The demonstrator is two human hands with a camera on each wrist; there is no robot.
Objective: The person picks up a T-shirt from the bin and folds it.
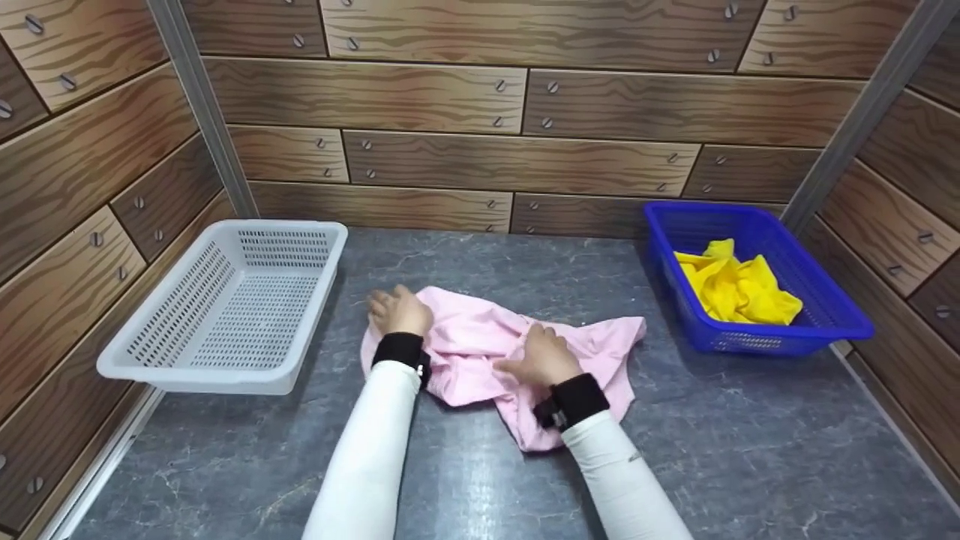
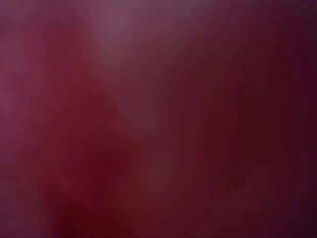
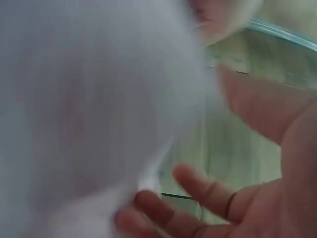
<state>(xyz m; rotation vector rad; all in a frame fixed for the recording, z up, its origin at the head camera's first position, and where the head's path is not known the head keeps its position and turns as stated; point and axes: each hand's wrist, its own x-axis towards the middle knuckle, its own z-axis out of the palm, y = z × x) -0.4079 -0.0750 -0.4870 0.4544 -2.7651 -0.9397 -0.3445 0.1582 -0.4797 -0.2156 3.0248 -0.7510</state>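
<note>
A pink cloth [image 1: 469,330] is laid out crumpled at the middle of the table [image 1: 750,450], with its folds bunched between the two hands and one corner trailed toward the near edge. Both arms are stretched forward from the near edge, covered by white sleeves [image 1: 367,450] and ringed at the wrists by black bands [image 1: 585,400].

The left hand [image 1: 400,309] is placed on the cloth's left end, its back turned up and its fingers bent toward the far edge; whether fabric is pinched there cannot be told, since the left wrist view is filled by a dark red blur. The right hand [image 1: 546,358] is lowered over the cloth's right half, with the thumb pointed left; in the right wrist view its fingers are seen spread well away from the thumb, and nothing is gripped.

A white basket [image 1: 195,373] is set along the left edge. By the far right corner is set a blue basket [image 1: 832,332], in which a yellow cloth [image 1: 735,289] is heaped.
</note>
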